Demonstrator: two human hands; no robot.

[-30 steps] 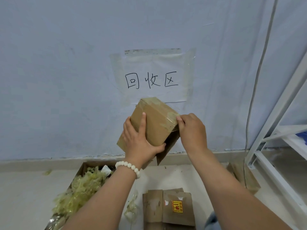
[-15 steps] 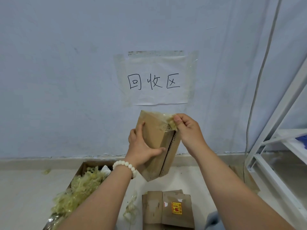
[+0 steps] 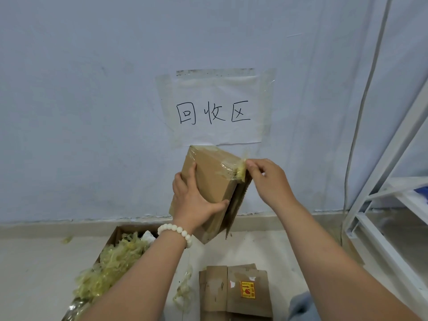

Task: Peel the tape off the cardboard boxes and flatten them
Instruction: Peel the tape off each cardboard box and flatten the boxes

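The way ahead is closed by the pale blue wall [image 3: 92,112], before which the small brown cardboard box [image 3: 208,181] is gripped by the left hand [image 3: 192,202], its yellowish tape strip [image 3: 240,173] pinched by the right hand [image 3: 268,179]. On the right, passage is barred by the white metal shelf frame [image 3: 382,218]. The beige floor [image 3: 34,262] below is occupied at the left by an open cardboard carton heaped with crumpled tape [image 3: 136,228] and in the middle by flattened brown cardboard pieces [image 3: 234,295]. It is left bare at the far left.
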